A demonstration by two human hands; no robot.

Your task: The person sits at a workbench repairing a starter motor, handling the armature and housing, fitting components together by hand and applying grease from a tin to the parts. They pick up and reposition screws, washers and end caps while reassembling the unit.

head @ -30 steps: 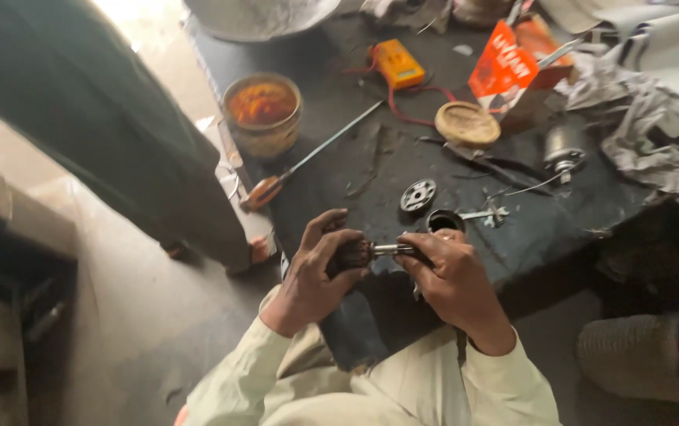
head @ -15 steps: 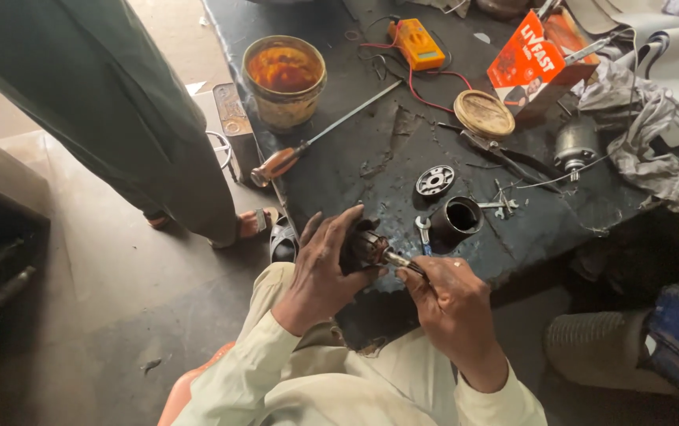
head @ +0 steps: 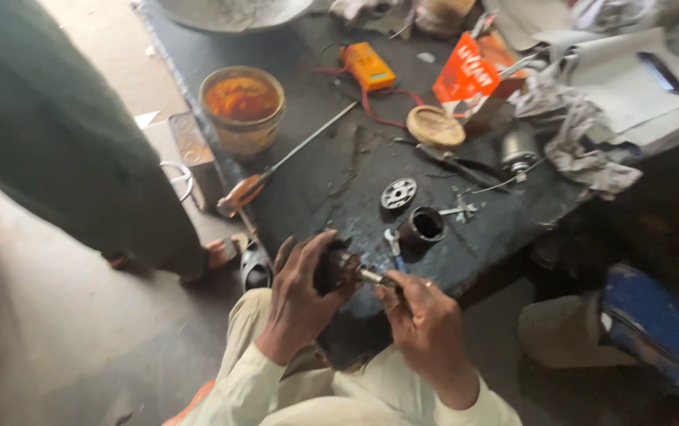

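— Both hands are closed on one part: the left hand [head: 302,304] wraps its grip around a dark, round metal motor core [head: 333,268], fingers curled over the body, thumb side toward the worktop.

— And the right hand [head: 426,323]?

— Its grip pinches the thin steel shaft [head: 371,276] that sticks out of the core's end, fingertips pressed together on it. A ring shows on one finger.

— Where is the core?

— Held in the air just off the near edge of the dark, grimy worktop [head: 324,181], above the person's lap in pale cream clothing.

— What lies closest?

— A short black metal cylinder, open at the top [head: 422,227], stands just beyond the hands, and a grey round plate with holes [head: 399,193] lies near it. A small metal bracket [head: 460,211] sits to their right.

— Farther back?

— A long screwdriver with an orange handle [head: 276,170] lies slanted across the worktop, its handle near the left edge. Behind it stands a tin of orange grease [head: 242,106]. An orange meter with red leads [head: 367,67], a round tan lid [head: 435,126], an orange carton [head: 466,79] and a crumpled grey rag [head: 576,142] are well apart from the hands.

— Anyone else?

— Someone in a dark green garment [head: 55,134] stands at the left, a sandalled foot on the floor.
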